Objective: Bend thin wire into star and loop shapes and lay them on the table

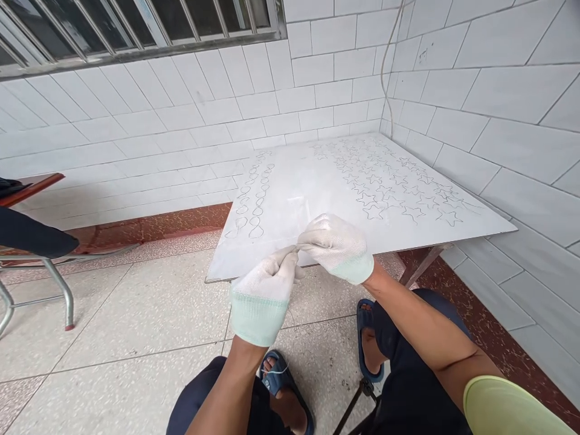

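My left hand (pixel 267 284) and my right hand (pixel 333 244), in white knit gloves with mint cuffs, meet fingertip to fingertip just over the near edge of a white tabletop (pixel 290 181). Both are closed in a pinch on what looks like a thin wire, mostly hidden by the gloves; a faint strand shows below them. On the right part of the table lie several star-shaped wire outlines (pixel 412 211). Two columns of looped wire shapes (pixel 257 211) lie along the left side.
White tiled walls (pixel 335 90) border the table behind and at right, with a cable (pixel 384 84) in the corner. A barred window (pixel 149 24) is at upper left. A metal-legged stool or chair (pixel 63 290) stands at left. My slippers (pixel 283 380) rest on the speckled floor below.
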The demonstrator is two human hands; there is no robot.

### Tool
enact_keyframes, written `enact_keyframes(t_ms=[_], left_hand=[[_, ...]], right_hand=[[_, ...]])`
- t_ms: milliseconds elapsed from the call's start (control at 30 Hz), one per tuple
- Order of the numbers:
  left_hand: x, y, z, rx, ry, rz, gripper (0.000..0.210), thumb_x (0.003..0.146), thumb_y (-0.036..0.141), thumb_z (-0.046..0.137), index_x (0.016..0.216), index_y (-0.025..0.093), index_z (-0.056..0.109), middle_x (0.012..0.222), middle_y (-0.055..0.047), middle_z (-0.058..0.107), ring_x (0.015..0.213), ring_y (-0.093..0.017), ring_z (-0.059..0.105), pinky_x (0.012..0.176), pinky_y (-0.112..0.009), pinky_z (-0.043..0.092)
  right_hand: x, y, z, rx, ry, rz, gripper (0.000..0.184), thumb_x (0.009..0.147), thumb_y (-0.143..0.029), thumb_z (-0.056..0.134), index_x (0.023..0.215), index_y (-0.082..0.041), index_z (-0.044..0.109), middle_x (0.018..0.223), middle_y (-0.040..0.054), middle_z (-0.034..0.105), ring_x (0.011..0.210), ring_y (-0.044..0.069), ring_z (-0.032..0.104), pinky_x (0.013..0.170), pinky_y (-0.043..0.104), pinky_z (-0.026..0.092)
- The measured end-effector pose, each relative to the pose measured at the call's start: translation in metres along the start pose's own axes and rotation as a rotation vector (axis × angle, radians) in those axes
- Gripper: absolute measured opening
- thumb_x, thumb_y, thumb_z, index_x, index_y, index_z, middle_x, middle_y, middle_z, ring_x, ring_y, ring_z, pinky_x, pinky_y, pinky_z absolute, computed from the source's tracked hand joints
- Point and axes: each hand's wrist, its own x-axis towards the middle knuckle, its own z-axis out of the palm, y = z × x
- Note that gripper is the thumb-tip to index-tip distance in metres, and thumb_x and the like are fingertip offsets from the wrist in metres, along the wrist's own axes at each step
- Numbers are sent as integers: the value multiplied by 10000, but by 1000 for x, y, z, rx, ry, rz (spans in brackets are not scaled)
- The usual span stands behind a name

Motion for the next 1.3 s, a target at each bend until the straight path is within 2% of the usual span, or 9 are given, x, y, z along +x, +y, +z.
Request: enact_keyframes(t_ms=[167, 267, 367, 567, 700, 1000, 1167, 1233, 1300], left_hand=[[-6, -3, 6, 43, 26, -12, 388, 980, 526, 563, 1065, 349, 899, 800, 57, 839, 798, -198, 802, 803, -318, 575], [-10, -1, 8, 88, 56, 25, 365, 1001, 491, 564, 1073, 383, 906, 792, 67, 842, 806, -202, 806, 821, -325, 581], [-13, 0, 10, 122, 91, 62, 365, 1013, 451, 569, 1149, 384, 901, 860, 57, 864, 876, -217, 821, 855, -336, 591], [-15, 2, 13, 158, 98, 34, 378, 1023, 393, 568, 1230, 348, 881, 948, 33, 883, 970, -234, 836, 940, -354, 596], [-14, -2, 16, 197, 161, 53, 379, 1023, 380, 578, 1257, 338, 873, 906, 13, 879, 968, -245, 837, 931, -351, 596], [-20, -28, 22, 279, 232, 236, 401, 1025, 432, 623, 1315, 289, 859, 805, -43, 849, 817, -224, 800, 848, -303, 593], [-25, -31, 26, 339, 191, 322, 372, 1039, 384, 590, 1255, 319, 885, 933, -63, 873, 794, -230, 786, 852, -327, 592], [-24, -29, 27, 335, 185, 299, 380, 1045, 403, 578, 1254, 322, 885, 914, -61, 870, 787, -233, 783, 837, -331, 593], [-23, -26, 27, 266, 177, 217, 405, 1051, 433, 570, 1295, 310, 869, 840, -43, 855, 748, -219, 771, 785, -315, 590]], right_hand=[[6, -2, -4, 19, -137, -23, 436, 1122, -230, 446, 855, -167, 784, 703, 35, 702, 645, 162, 548, 718, 336, 398], [7, -4, -7, 28, -155, -35, 468, 1140, -254, 428, 794, -167, 732, 665, 17, 644, 613, 150, 479, 688, 336, 354], [6, -2, -8, 23, -155, -56, 473, 1145, -262, 426, 776, -166, 707, 663, 14, 623, 615, 149, 462, 683, 338, 340], [6, 7, -7, -13, -228, -98, 490, 1155, -294, 392, 796, -170, 701, 661, 15, 613, 606, 151, 461, 669, 339, 331], [5, 7, -6, -49, -240, -60, 498, 1145, -278, 385, 738, -186, 658, 636, 6, 576, 586, 149, 428, 665, 350, 316], [2, 11, -5, -9, -286, -45, 412, 1099, -255, 422, 746, -206, 630, 673, 13, 594, 634, 165, 458, 697, 351, 354], [8, 12, -7, 50, -364, -41, 363, 1067, -237, 505, 725, -201, 619, 637, -8, 546, 592, 150, 418, 656, 339, 334], [7, 11, -5, 71, -375, -28, 342, 1065, -237, 523, 755, -196, 660, 650, -2, 583, 610, 156, 474, 666, 334, 365], [3, 9, -2, 92, -282, 49, 278, 1063, -244, 552, 857, -191, 731, 736, 22, 677, 711, 176, 594, 723, 329, 439]])
